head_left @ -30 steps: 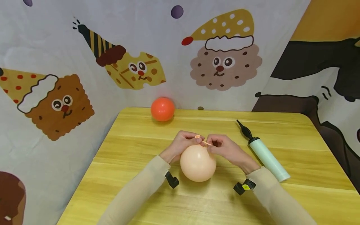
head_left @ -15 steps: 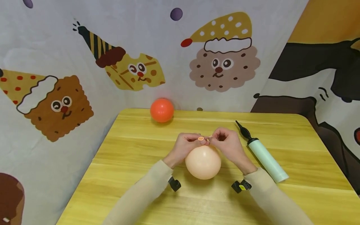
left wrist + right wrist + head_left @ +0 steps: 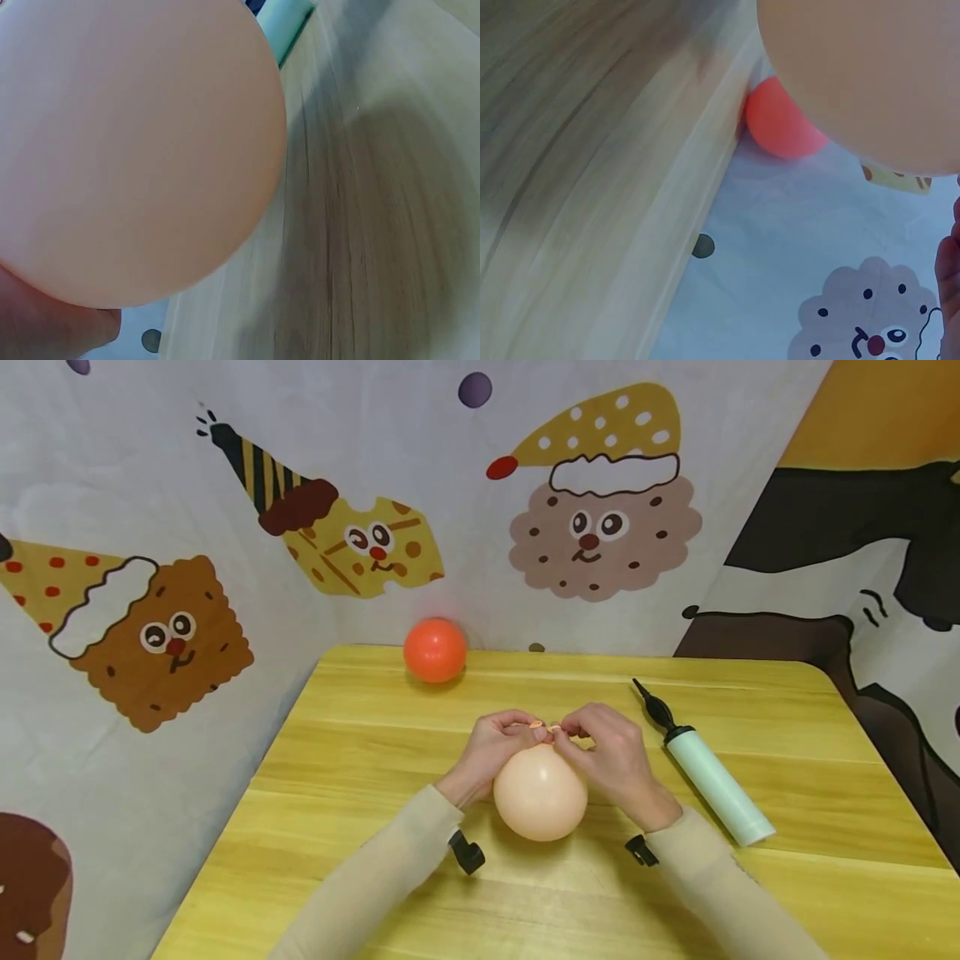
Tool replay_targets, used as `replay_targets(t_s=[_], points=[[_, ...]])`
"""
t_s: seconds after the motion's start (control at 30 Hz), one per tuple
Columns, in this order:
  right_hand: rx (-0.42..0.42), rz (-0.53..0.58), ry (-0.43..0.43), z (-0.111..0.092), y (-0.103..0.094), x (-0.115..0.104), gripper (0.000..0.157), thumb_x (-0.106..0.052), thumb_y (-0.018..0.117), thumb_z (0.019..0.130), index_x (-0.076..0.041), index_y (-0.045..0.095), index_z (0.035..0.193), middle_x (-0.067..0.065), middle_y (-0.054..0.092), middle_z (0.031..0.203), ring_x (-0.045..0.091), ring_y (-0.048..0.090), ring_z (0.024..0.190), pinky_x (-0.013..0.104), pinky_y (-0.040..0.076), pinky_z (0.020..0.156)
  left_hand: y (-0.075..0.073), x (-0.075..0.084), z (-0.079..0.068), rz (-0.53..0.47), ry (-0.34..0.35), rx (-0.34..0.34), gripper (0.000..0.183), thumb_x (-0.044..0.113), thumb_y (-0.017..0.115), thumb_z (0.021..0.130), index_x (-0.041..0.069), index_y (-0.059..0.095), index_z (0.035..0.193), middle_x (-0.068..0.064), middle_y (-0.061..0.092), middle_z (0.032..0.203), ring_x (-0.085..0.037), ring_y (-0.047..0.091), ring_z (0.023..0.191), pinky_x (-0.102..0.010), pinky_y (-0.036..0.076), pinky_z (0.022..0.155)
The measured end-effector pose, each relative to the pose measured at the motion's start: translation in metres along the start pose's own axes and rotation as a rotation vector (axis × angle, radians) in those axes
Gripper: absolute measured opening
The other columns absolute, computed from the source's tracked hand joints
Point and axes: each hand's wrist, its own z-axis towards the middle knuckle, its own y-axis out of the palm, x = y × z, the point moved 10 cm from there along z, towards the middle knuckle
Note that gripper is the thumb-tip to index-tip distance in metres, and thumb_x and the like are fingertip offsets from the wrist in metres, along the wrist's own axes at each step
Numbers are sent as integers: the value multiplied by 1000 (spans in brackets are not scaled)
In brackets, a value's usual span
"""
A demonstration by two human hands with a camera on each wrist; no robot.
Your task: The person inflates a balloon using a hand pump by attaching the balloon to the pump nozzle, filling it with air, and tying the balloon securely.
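Observation:
A round, inflated peach balloon (image 3: 541, 793) hangs below both hands in the head view, its neck and rim up between the fingertips. My left hand (image 3: 491, 750) pinches the neck on the left, with the small orange mouth ring showing by the thumb. From the right, my right hand (image 3: 611, 752) pinches a thin stretched bit of the same neck. In the left wrist view the balloon (image 3: 142, 150) covers much of the picture and hides the fingertips. The right wrist view shows the balloon (image 3: 877, 75) with only the edge of a hand beside it.
An orange-red balloon (image 3: 435, 650) sits at the table's back edge, left of centre. To the right lies a mint-green hand pump (image 3: 720, 787) with a black nozzle. A cartoon-printed cloth (image 3: 465, 527) hangs behind the wooden table (image 3: 337, 860).
The peach balloon has shifted slightly right since a second ago. My right hand has moved up and closer to my left, and the stretched neck between them looks shorter.

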Motion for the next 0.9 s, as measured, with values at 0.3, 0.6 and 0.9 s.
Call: replay_targets(t_s=[0.3,0.6,0.9], points=[[-15,-12,8,1,1,-1,18,2,82,76,-9,69,82,0,67,77,13,63,69,30,56,57,0,4,-1,-9,50,-31,18,9,75,96,-4,74,108,-12,78,97,-16,75,89,-33,62,78],[-86,0,72,-2,4,6,20,-2,85,77,-12,68,80,-1,67,77,11,62,71,29,55,58,5,-1,-3,20,-8,-115,26,8,66,101,-2,67,125,-6,77,95,-14,73,85,-30,61,72],[-173,79,224,-3,7,18,19,-3,85,82,-15,70,81,-7,67,79,7,61,72,31,56,61,9,-3,-2,48,-43,-173,18,9,65,102,-2,68,115,-4,77,89,-14,74,80,-30,61,70]])
